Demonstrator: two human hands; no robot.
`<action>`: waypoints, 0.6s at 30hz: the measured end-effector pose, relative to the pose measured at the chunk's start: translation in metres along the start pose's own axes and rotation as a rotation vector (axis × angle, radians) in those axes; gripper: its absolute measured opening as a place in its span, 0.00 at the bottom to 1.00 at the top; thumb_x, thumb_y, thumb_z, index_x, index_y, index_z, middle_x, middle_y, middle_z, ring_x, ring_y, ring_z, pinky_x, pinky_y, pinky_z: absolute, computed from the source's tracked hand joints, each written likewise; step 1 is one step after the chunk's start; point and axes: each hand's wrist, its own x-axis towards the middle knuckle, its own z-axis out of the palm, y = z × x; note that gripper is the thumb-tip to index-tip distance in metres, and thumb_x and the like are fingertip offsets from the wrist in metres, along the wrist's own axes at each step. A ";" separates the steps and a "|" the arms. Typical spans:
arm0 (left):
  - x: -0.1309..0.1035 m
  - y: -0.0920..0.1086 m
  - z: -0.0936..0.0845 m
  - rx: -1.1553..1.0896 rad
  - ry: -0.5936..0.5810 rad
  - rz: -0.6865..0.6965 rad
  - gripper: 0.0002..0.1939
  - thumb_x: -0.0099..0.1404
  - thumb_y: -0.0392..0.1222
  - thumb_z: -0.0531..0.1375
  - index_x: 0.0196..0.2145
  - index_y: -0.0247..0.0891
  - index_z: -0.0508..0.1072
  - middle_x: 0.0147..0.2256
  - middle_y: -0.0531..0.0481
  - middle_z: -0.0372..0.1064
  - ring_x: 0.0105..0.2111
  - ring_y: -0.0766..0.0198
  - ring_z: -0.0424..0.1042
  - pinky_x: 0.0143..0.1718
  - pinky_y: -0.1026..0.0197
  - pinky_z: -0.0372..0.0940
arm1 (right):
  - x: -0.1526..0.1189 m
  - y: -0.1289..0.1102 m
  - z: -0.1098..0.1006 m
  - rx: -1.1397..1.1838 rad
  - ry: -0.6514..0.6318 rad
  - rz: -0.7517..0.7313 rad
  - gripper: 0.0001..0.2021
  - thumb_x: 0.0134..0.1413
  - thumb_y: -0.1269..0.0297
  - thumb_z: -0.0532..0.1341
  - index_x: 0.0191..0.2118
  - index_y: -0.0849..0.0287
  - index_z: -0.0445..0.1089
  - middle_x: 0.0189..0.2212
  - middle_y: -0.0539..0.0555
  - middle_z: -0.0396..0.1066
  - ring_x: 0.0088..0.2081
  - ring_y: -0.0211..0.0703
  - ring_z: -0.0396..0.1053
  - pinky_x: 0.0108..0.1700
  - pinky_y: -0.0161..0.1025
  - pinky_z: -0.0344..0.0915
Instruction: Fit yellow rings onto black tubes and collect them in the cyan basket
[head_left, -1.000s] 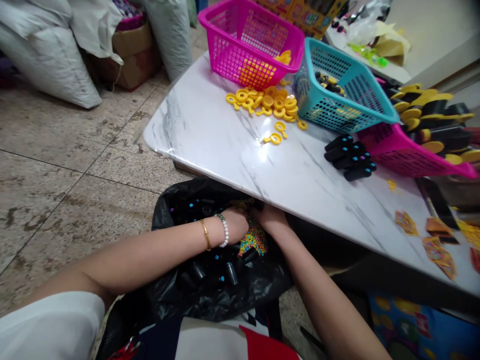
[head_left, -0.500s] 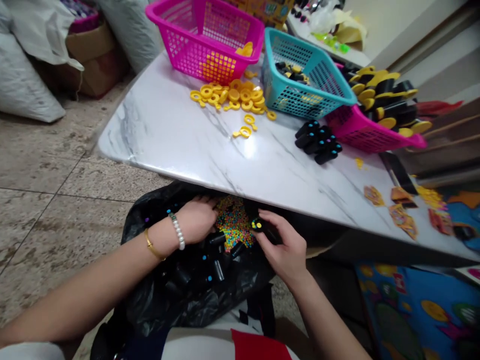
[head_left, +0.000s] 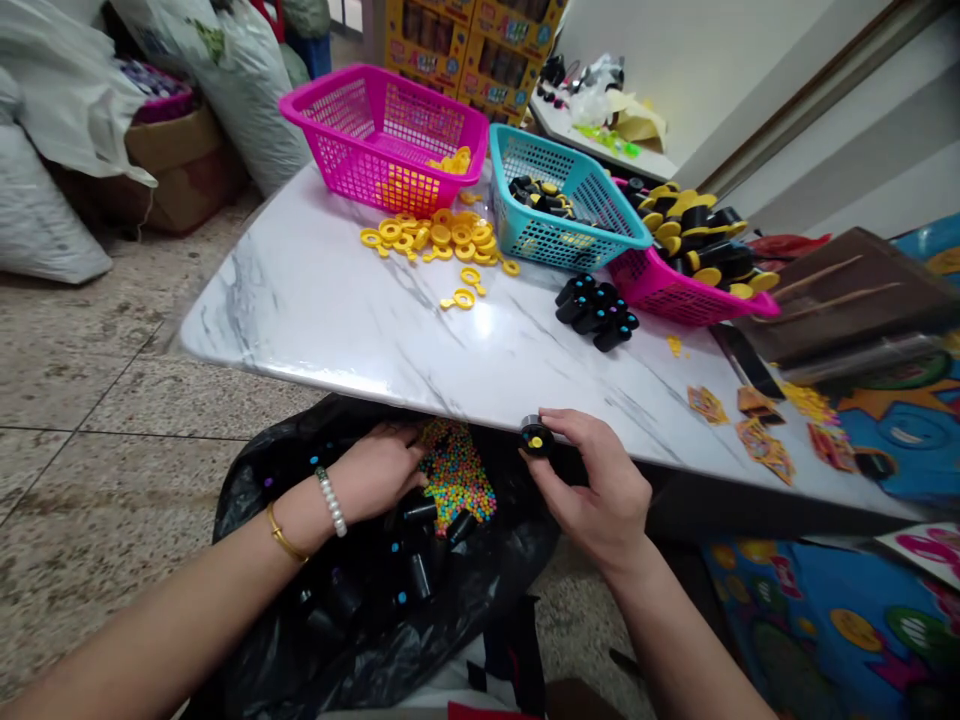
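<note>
My right hand (head_left: 596, 485) pinches a small black cylinder (head_left: 535, 437) at the table's front edge. The cylinder's open end faces me, with a small yellow piece inside. In the black plastic bag (head_left: 487, 570) below the table, my left hand (head_left: 379, 470) reaches in beside a heap of small coloured balls (head_left: 456, 475). Its thumb stands apart from the fingers, whose tips are partly hidden in the dark; nothing shows in its grasp. Several black cylinders (head_left: 421, 577) lie loose in the bag near it, some with blue dots.
On the marble-patterned table (head_left: 337, 330) stand a pink basket (head_left: 360, 165), a blue basket (head_left: 562, 225) and a tilted pink basket (head_left: 667, 290) of black-and-yellow pieces. Yellow rings (head_left: 442, 235) and a cluster of black cylinders (head_left: 596, 310) lie before them. Torn wrappers (head_left: 765, 450) lie at right.
My right hand has raised the black cylinder from beside the coloured balls to the table edge. My left hand stays in the bag. The camera view has tipped upward.
</note>
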 end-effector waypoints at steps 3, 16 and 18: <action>-0.003 -0.007 0.002 0.031 0.040 -0.081 0.14 0.63 0.39 0.56 0.46 0.35 0.72 0.47 0.38 0.68 0.49 0.50 0.65 0.51 0.50 0.61 | 0.002 0.008 -0.002 -0.066 0.047 0.090 0.15 0.49 0.67 0.65 0.45 0.56 0.69 0.42 0.55 0.72 0.45 0.49 0.69 0.49 0.48 0.66; 0.000 -0.009 -0.008 -0.305 0.091 -0.150 0.15 0.61 0.44 0.61 0.45 0.36 0.71 0.42 0.43 0.71 0.44 0.54 0.69 0.46 0.56 0.63 | 0.013 0.050 -0.010 -0.434 0.172 0.314 0.11 0.55 0.59 0.61 0.41 0.60 0.73 0.29 0.54 0.71 0.35 0.48 0.68 0.43 0.45 0.63; 0.001 -0.005 -0.011 -0.543 0.073 -0.169 0.18 0.60 0.49 0.62 0.45 0.37 0.70 0.37 0.46 0.72 0.38 0.59 0.71 0.39 0.59 0.64 | -0.006 0.013 0.005 -0.178 0.007 0.171 0.11 0.55 0.65 0.61 0.44 0.58 0.71 0.36 0.55 0.73 0.39 0.46 0.70 0.46 0.44 0.65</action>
